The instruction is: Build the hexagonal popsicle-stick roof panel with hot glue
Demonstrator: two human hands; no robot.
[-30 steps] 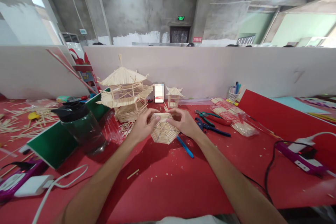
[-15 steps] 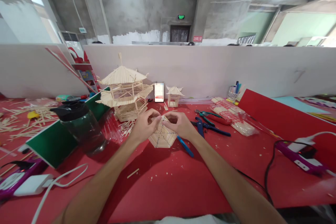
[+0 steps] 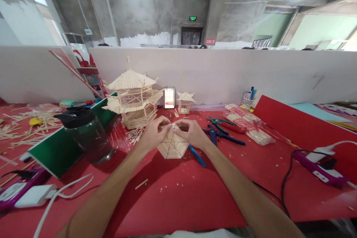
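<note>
Head view: both forearms extend forward and converge. Left hand [image 3: 156, 134] and right hand [image 3: 191, 133] face each other, fingers curled, thumbs on the near face, closed in a pinch on the upper edge of one hexagonal stick panel [image 3: 173, 149]. The panel lies between and below the thumb tips; the fingertips behind it are hidden. Count: one blue pen-like tool [image 3: 197, 156], below the right fingers; one dark-blue hand tool [image 3: 213, 136], right of them; one large stick pagoda [image 3: 131, 80], beyond the left fingers; one phone [image 3: 169, 98] and one small stick pavilion [image 3: 186, 97], beyond both thumbs; one bottle [image 3: 86, 137], well left of the left fingers.
</note>
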